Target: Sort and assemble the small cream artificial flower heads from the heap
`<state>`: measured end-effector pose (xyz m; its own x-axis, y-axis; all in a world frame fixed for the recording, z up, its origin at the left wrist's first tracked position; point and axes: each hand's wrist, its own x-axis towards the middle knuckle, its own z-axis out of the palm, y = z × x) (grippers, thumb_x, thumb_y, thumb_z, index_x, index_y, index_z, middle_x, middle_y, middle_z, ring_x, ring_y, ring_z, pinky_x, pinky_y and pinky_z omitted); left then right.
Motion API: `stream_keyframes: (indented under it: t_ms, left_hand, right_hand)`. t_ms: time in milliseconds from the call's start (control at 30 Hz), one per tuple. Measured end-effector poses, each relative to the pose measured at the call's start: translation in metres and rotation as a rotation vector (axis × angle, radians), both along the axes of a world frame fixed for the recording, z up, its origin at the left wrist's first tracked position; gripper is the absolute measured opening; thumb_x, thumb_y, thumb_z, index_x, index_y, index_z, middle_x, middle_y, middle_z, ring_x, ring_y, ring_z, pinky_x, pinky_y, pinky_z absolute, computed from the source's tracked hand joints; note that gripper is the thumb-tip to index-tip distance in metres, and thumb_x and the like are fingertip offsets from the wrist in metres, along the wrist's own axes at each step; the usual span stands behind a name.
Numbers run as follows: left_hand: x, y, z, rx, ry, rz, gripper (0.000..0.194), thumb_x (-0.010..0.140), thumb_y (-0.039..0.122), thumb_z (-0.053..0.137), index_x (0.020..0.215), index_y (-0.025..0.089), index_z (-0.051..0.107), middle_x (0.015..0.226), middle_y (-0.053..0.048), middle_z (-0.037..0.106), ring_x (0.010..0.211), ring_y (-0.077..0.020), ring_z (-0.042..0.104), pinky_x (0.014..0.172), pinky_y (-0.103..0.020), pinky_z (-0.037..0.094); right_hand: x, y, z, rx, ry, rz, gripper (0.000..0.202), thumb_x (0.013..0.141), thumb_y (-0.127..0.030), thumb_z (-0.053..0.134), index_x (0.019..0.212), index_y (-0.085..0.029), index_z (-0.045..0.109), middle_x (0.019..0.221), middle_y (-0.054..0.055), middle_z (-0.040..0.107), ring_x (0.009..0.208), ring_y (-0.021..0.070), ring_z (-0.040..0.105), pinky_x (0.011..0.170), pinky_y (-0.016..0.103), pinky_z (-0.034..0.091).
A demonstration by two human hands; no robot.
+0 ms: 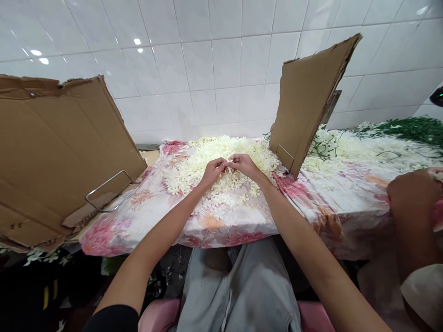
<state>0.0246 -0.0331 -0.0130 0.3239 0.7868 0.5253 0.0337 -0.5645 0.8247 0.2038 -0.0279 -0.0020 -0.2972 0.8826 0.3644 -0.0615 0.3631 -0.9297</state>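
Both of my hands meet above a wide heap of small white and pale yellow flowers (187, 177) on a floral cloth (138, 219). My left hand (214, 169) is closed, its fingertips pinched at a small white piece (229, 161), which looks like a flower. From the other side my right hand (242, 164) pinches the same small piece between thumb and finger. The fingertips of the two hands nearly touch. More loose blossoms lie on the cloth just in front of the heap.
Cardboard panels stand at the left (62, 157) and right (308, 101), near wire supports. Beyond the right panel lie more white flowers (367, 150) and green stems (411, 129). Another person's arm (413, 207) rests at the right edge. A tiled wall (224, 60) rises behind.
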Motion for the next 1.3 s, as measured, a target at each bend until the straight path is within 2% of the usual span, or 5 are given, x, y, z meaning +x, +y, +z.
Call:
stream_keyframes:
  t_ms: [467, 667, 1000, 1167, 1300]
  left_hand:
    - [-0.008, 0.006, -0.002, 0.042, 0.054, 0.085, 0.042, 0.091, 0.056, 0.067, 0.077, 0.017, 0.067, 0.068, -0.002, 0.065, 0.065, -0.0128, 0.055, 0.065, -0.026, 0.043]
    - [-0.015, 0.019, -0.005, 0.007, 0.001, 0.145, 0.045, 0.084, 0.061, 0.074, 0.076, 0.017, 0.068, 0.064, -0.002, 0.066, 0.060, -0.0121, 0.055, 0.063, -0.026, 0.043]
    - [-0.014, 0.012, 0.008, -0.304, -0.167, -0.004, 0.049, 0.073, 0.060, 0.087, 0.083, 0.016, 0.069, 0.079, -0.004, 0.070, 0.066, -0.0095, 0.058, 0.063, -0.023, 0.047]
    - [-0.015, 0.007, 0.007, -0.342, -0.085, -0.048, 0.056, 0.065, 0.064, 0.092, 0.079, 0.014, 0.069, 0.078, -0.005, 0.070, 0.068, -0.0105, 0.060, 0.064, -0.025, 0.047]
    - [-0.015, 0.003, 0.007, -0.281, 0.004, -0.058, 0.054, 0.068, 0.062, 0.092, 0.080, 0.013, 0.073, 0.076, -0.007, 0.071, 0.064, -0.0104, 0.058, 0.061, -0.026, 0.046]
  right_hand:
    - [-0.003, -0.001, 0.001, -0.123, 0.046, -0.022, 0.033, 0.063, -0.032, 0.090, 0.084, -0.015, 0.071, 0.063, 0.002, 0.071, 0.054, 0.0144, 0.066, 0.060, 0.026, 0.059]
    - [0.001, -0.006, 0.000, -0.079, 0.037, 0.034, 0.048, 0.059, -0.037, 0.099, 0.094, -0.015, 0.075, 0.069, 0.006, 0.075, 0.062, 0.0178, 0.071, 0.063, 0.029, 0.061]
    - [0.003, 0.002, -0.003, 0.018, 0.108, -0.078, 0.056, 0.054, -0.050, 0.100, 0.088, -0.015, 0.073, 0.079, 0.010, 0.080, 0.055, 0.0154, 0.066, 0.057, 0.030, 0.058]
    - [0.002, 0.005, -0.006, 0.042, 0.060, -0.104, 0.059, 0.049, -0.052, 0.101, 0.084, -0.014, 0.074, 0.070, 0.007, 0.075, 0.050, 0.0142, 0.062, 0.052, 0.028, 0.054]
    - [0.000, 0.004, -0.006, 0.064, -0.002, -0.111, 0.059, 0.048, -0.055, 0.101, 0.080, -0.014, 0.075, 0.068, 0.007, 0.073, 0.047, 0.0130, 0.060, 0.047, 0.026, 0.051]
